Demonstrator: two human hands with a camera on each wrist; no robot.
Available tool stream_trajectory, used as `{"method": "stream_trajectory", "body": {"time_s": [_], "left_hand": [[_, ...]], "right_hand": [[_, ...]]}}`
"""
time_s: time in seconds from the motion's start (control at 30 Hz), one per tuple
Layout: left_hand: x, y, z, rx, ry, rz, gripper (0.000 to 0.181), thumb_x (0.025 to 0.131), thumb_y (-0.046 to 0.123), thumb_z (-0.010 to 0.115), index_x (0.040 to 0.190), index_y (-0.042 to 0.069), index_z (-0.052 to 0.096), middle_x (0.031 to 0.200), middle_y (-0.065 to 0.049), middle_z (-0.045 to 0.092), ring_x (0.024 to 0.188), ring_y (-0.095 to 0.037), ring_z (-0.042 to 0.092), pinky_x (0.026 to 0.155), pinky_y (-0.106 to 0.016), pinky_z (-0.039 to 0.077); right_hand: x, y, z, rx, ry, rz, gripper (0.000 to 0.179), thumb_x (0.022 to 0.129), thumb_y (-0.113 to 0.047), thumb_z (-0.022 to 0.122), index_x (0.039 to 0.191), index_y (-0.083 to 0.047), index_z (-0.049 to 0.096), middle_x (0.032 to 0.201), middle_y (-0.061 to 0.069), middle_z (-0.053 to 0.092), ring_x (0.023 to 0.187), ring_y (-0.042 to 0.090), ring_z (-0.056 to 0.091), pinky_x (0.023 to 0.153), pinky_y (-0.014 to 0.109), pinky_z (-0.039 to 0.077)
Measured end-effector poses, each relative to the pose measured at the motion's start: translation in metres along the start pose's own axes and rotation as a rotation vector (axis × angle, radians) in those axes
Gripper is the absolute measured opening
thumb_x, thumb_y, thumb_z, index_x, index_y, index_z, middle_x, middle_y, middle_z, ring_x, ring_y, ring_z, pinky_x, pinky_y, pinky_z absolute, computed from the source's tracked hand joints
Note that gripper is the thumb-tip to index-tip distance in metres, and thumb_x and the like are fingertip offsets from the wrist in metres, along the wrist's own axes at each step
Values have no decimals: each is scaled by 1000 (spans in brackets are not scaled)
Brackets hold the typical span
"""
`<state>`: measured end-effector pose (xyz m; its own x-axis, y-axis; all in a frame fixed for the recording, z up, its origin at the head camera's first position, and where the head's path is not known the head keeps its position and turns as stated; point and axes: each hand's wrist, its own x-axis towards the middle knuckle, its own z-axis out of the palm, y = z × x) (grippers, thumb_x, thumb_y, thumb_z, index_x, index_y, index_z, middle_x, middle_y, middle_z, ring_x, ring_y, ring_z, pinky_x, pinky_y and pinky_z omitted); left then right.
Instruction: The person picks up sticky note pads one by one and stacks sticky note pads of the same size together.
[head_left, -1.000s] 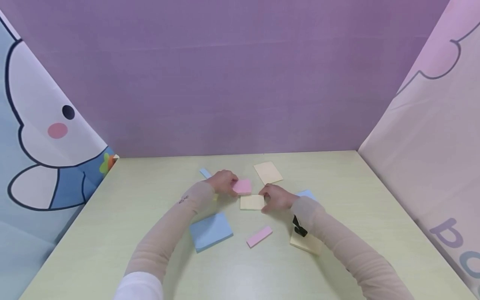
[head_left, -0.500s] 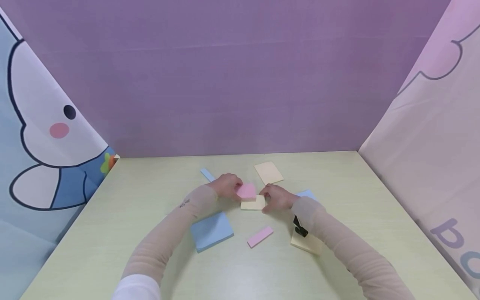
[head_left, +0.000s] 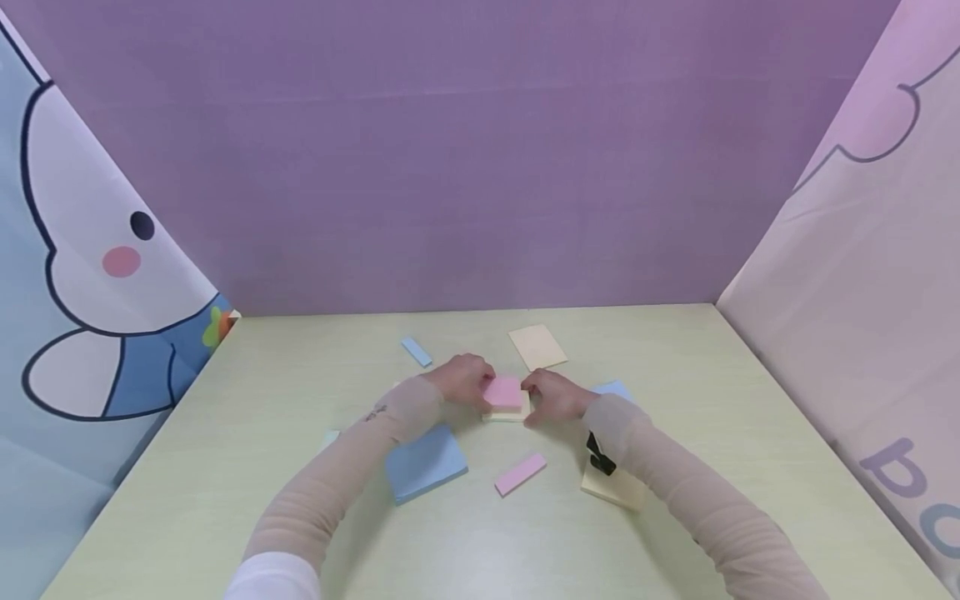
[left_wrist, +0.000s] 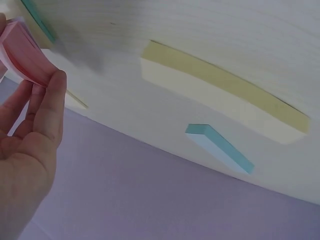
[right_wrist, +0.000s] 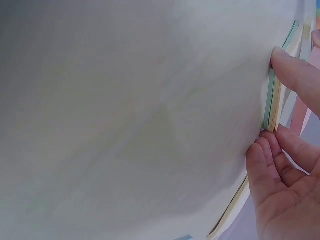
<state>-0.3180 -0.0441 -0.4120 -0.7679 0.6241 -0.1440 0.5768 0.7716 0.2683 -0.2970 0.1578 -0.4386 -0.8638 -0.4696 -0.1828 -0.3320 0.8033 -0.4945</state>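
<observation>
My left hand (head_left: 461, 381) pinches a pink sticky note pad (head_left: 504, 392) between thumb and fingers. In the left wrist view the pad bends slightly in that grip. Directly beneath it is a small pale yellow sticky note pad (head_left: 517, 415), partly covered; whether the two touch I cannot tell. My right hand (head_left: 558, 395) holds this lower stack at its right side, thumb and fingers at its edges. From the right wrist, a green layer (right_wrist: 268, 102) shows against the yellow one in the stack.
Around the hands lie a large blue pad (head_left: 426, 467), a pink strip pad (head_left: 521, 474), a cream pad (head_left: 538, 346) and a small blue strip pad (head_left: 416, 352). A yellow pad (head_left: 611, 487) and another blue pad (head_left: 615, 388) are partly behind the right arm. A long yellow pad (left_wrist: 225, 95) shows beside the left hand.
My left hand has carried the pink pad rightward and nearer, from behind the yellow pad to over it. The right hand has stayed almost still.
</observation>
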Motion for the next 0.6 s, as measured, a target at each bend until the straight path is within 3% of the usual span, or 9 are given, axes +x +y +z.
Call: {"method": "stream_trajectory", "body": {"time_s": [0.27,0.6], "left_hand": [[2,3,4,3,-9,-19,51,69,28,78,113,6,64,102,-5,64,89,-15,54,83,-28,45],[2,4,7,-34,-1,-27,50,68,27,79,111,6,65,101,-5,65,88,-16,53,82,-29,44]], "right_hand": [[1,-2,0,13,7,-6,52,67,-17,80,111,0,58,100,6,55,92,17,49,88,35,42],[5,-3,2,33,26,25,59,65,-14,81,116,2,55,100,6,57,90,16,50,88,34,42]]}}
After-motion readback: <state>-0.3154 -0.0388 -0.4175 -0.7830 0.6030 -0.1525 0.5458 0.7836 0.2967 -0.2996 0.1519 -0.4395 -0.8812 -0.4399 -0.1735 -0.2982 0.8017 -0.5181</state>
